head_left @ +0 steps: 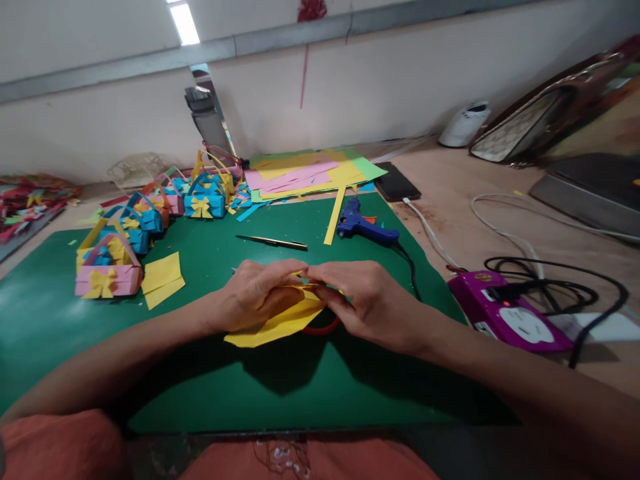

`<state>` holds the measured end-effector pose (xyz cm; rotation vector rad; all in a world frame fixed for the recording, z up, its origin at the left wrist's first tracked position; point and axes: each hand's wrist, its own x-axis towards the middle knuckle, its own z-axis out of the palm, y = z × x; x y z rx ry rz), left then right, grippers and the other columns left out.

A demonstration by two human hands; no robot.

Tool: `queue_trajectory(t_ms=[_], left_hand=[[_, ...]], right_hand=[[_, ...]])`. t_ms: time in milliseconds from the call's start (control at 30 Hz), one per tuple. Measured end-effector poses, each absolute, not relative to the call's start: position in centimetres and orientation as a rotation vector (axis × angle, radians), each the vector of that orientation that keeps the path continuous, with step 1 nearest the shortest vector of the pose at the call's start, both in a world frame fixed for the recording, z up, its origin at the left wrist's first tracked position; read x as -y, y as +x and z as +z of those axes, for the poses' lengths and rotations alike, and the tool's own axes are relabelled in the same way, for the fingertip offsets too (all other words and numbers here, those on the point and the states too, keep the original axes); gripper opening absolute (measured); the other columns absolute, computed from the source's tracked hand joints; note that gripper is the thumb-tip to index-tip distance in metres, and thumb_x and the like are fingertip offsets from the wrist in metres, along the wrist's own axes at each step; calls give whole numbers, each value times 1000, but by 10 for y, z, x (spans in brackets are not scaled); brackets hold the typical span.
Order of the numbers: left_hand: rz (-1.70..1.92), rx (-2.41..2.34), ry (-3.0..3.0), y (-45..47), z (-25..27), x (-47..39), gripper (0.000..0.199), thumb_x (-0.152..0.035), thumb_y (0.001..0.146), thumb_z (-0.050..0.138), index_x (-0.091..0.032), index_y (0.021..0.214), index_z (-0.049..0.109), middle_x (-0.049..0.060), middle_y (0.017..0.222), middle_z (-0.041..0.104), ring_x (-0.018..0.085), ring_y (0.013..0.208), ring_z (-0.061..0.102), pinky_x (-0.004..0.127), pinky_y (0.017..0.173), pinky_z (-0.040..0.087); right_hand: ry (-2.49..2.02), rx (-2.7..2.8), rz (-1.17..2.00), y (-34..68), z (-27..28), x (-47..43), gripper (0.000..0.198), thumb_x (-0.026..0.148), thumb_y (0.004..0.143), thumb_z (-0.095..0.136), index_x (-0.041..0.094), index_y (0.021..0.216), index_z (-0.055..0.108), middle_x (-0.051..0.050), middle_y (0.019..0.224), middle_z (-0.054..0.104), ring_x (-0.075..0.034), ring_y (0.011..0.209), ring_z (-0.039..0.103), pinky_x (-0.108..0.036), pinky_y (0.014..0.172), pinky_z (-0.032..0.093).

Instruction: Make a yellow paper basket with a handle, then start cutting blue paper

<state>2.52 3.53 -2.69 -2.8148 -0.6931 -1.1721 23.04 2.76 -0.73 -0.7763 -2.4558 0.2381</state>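
A folded sheet of yellow paper (pixel 280 323) is held between both hands above the green mat (pixel 165 373). My left hand (pixel 257 293) is closed on its left part, thumb and fingers along the upper edge. My right hand (pixel 363 293) pinches its right end, and the fingertips of both hands meet at the top fold. Below the paper, a red loop (pixel 323 328), perhaps a scissors handle, shows partly between the hands. A pen (pixel 273 242) lies just beyond my hands, and a blue glue gun (pixel 367 225) rests further to the right.
Several small paper baskets (pixel 107 280) with bows stand at left, near a yellow paper piece (pixel 163 280). Coloured sheets (pixel 310 173) are stacked at the back beside a phone (pixel 397 181). A purple power strip (pixel 510 310) with cables sits at right; a bottle (pixel 207 123) stands behind.
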Motion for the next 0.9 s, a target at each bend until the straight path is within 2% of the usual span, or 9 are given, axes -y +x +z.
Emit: queue_trajectory(t_ms=[133,267,367,533,900], left_hand=[[-1155,729,-2739,26,-28,-34,15,-24,91,45,-14,100,52,3,75,71,8,59,65,14,54,45],[-1142,754,-2717,27,-30,-33,14,-24,90,45,-15,88,55,-1,61,66,6,46,56,15,45,38],[-1176,769,-2758,28,-32,-32,14,-24,89,45,-15,85,56,-3,56,62,5,43,51,15,43,33],[-1151,836,-2880,28,-31,-29,13,-20,88,46,-15,83,57,-4,55,59,3,45,50,13,44,33],[-1110,860,-2916,29,-29,-26,17,-18,89,42,-15,81,57,-3,55,57,5,45,48,15,43,33]], right_hand=[[-743,2417,156,230,-11,-26,12,16,85,48,15,84,59,-5,75,67,-13,69,60,-23,60,41],[-701,2364,-5,230,-13,-27,15,15,87,47,14,78,58,-4,69,65,-12,63,58,-22,59,42],[-671,2361,-92,229,-13,-28,16,13,86,46,14,73,56,-4,66,63,-11,62,57,-22,58,41],[-649,2341,-135,229,-14,-28,17,13,86,46,16,70,52,-2,63,61,-10,60,56,-21,56,41],[-638,2356,-134,228,-15,-24,19,10,85,44,14,72,56,-3,64,62,-11,62,58,-22,57,41]])
